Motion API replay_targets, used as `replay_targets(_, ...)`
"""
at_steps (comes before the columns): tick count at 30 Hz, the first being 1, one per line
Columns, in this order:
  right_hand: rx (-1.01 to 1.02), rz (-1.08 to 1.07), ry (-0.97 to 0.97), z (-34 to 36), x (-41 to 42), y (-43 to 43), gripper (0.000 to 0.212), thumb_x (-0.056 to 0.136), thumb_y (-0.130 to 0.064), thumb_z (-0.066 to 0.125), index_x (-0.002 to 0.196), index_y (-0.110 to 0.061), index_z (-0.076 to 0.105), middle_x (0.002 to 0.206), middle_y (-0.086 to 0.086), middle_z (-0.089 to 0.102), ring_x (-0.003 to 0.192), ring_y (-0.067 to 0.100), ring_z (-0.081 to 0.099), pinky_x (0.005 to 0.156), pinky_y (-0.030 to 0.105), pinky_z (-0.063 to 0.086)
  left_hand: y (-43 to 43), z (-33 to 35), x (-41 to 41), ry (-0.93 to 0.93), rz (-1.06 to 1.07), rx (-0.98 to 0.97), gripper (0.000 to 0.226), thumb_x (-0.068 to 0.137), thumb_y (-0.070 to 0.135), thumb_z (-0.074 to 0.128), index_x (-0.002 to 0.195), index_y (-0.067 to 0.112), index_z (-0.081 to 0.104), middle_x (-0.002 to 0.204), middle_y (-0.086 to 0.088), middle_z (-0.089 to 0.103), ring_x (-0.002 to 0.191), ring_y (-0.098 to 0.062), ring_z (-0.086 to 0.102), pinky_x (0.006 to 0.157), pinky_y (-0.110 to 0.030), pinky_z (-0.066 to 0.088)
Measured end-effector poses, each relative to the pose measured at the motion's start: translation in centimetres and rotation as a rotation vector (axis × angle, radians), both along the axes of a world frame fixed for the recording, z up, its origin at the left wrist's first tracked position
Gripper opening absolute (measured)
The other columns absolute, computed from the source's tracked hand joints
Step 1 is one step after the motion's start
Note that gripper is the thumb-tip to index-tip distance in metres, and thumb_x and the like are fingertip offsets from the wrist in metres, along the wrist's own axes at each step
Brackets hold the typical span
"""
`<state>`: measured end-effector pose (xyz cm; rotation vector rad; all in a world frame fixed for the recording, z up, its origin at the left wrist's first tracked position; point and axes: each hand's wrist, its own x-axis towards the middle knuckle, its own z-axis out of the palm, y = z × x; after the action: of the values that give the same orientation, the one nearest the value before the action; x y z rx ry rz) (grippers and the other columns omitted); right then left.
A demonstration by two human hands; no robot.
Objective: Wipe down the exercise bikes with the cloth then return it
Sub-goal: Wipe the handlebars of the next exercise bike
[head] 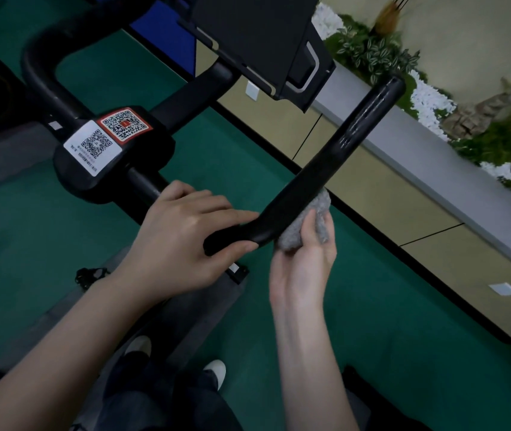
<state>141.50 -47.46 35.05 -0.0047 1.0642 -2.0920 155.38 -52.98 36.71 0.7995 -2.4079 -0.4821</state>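
Nearest us, white shoes [215, 370] stood on the green floor [372, 306]. Our left grip [182, 231] was wrapped around the bend of the black handlebar [341, 144]. Just beside it, our right grip [304, 262] held the grey cloth [293, 237] against the bar's underside, and the bar hid part of the cloth. Farther on were the QR stickers [123, 124], the black console [257, 35] and the planter [372, 54].

Head camera looks steeply down, close over the handlebar [325, 178].
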Motion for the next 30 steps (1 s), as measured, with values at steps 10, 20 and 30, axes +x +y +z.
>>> replay_targets(10, 0.262, -0.197, 0.476, 0.9, -0.8, -1.4, 0.025, 0.097, -0.005, 0.051, 0.119, -0.016, 0.058, 0.117, 0.002, 0.064, 0.110, 0.009, 0.061, 0.101, 0.026, 0.046, 0.0, 0.0, -0.1, 0.013, -0.006, -0.003, 0.036, 0.087, 0.048, 0.056, 0.108, 0.023, 0.072, 0.085, 0.008, 0.068, 0.074, -0.016, 0.063, 0.074, -0.033, 0.036)
replay_targets(20, 0.445, -0.287, 1.084, 1.6, -0.8, -1.7, 0.027, 0.090, 0.006, 0.054, 0.111, -0.006, 0.067, 0.113, 0.010, 0.060, 0.112, 0.020, 0.057, 0.095, 0.010, 0.040, 0.1, 0.0, 0.0, 0.020, 0.007, -0.004, 0.034, 0.086, 0.047, 0.057, 0.107, 0.025, 0.071, 0.086, 0.009, 0.068, 0.074, -0.015, 0.063, 0.076, -0.029, 0.031)
replay_targets(30, 0.427, 0.350, 1.924, 4.8, -6.0, -0.5, 0.037, 0.078, 0.016, 0.059, 0.107, -0.004, 0.069, 0.105, 0.009, 0.064, 0.109, 0.028, 0.051, 0.097, 0.040, 0.041, 0.2, 0.1, 0.1, 0.014, 0.000, 0.026, 0.035, 0.085, 0.049, 0.057, 0.109, 0.026, 0.071, 0.086, 0.009, 0.068, 0.076, -0.014, 0.063, 0.074, -0.034, 0.036)
